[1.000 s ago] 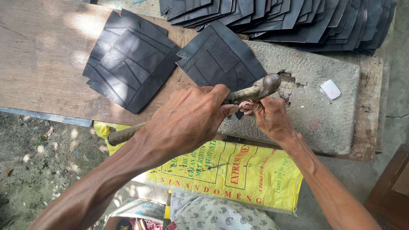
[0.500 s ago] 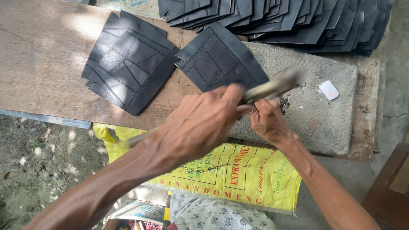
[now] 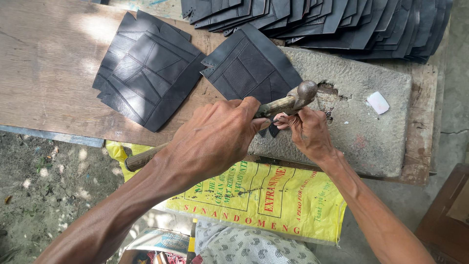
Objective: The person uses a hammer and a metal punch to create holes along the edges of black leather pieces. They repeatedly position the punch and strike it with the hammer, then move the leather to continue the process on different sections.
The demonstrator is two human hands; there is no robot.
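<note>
A yellow woven plastic sack (image 3: 264,198) lies nearest; the left hand (image 3: 212,139) is fisted round a wooden-handled steel hammer (image 3: 288,100); the right hand (image 3: 308,132) pinches a black stitched leather piece (image 3: 251,66) on the grey stone slab (image 3: 361,132); black leather stacks (image 3: 337,19) lie far.

Leather pieces (image 3: 146,73) lie on the board (image 3: 44,63), left of the stone block (image 3: 371,132).
</note>
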